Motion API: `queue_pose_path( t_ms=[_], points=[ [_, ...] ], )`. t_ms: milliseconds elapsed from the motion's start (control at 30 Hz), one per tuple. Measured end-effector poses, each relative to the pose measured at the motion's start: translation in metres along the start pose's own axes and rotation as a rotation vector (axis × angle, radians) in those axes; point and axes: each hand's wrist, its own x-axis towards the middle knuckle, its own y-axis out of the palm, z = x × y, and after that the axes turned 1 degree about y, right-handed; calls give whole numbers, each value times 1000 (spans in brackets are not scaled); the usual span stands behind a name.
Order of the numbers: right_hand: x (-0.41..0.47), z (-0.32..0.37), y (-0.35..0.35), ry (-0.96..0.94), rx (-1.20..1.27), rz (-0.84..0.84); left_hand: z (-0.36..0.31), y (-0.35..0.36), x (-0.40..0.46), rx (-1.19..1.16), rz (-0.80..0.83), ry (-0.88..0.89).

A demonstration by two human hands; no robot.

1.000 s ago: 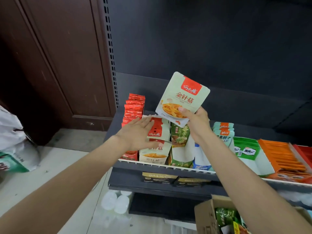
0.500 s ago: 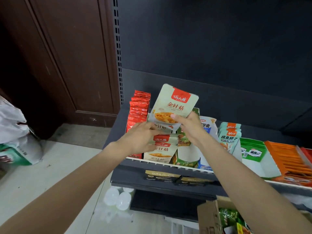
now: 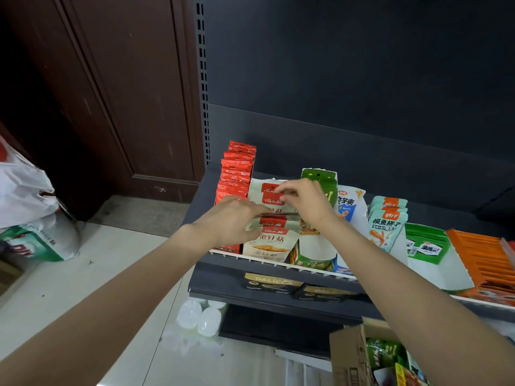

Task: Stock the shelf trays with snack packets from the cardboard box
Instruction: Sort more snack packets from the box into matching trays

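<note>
Pale floor tiles run beneath everything; nearest, at the lower right, the cardboard box [image 3: 349, 358] is cut off by the frame edge, green packets showing inside, its far side hidden behind the right forearm; beyond it the dark shelf [image 3: 278, 270] carries a row of trays; the left hand [image 3: 231, 221] lies against the cream mushroom packets [image 3: 271, 242], fingers held together and laid flat over their tops, thumb hidden; the right hand [image 3: 303, 200] pinches the red top edge of a rear packet, fingertips curled; a green carton [image 3: 320, 176] stands partly hidden behind that hand; red sachets [image 3: 237, 168] stand furthest left; orange packs at right are cropped.
</note>
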Motion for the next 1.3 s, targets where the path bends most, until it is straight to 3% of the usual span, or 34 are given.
queue_pose_path(
  t_ms=[167,333,433,533,667,767,933,1067,1200,1300],
  points=[
    [8,-6,6,69,-194,141,-8,-1,3,-73,-94,-113],
    [-13,-2,-12,-7,-10,35,-19,4,5,-51,-153,-126],
    [-41,-12,-24,15,34,-111,-34,13,10,-24,-320,-122],
    [-74,-32,-35,84,149,-98,-65,23,16,-32,-427,-76],
    [-133,-70,-57,213,327,-96,-126,52,27,-211,-424,8],
    [-186,-111,-66,323,368,-94,-180,83,29,-423,-362,32],
    [-273,-188,-75,465,246,0,-274,147,31,-545,-129,2],
    [-325,-248,-75,522,43,90,-332,197,33,-429,69,-92],
    [-364,-289,-67,510,10,389,-360,249,29,-257,404,-353],
    [-380,-302,-61,460,-8,568,-365,276,16,-120,485,-469]
  ],
)
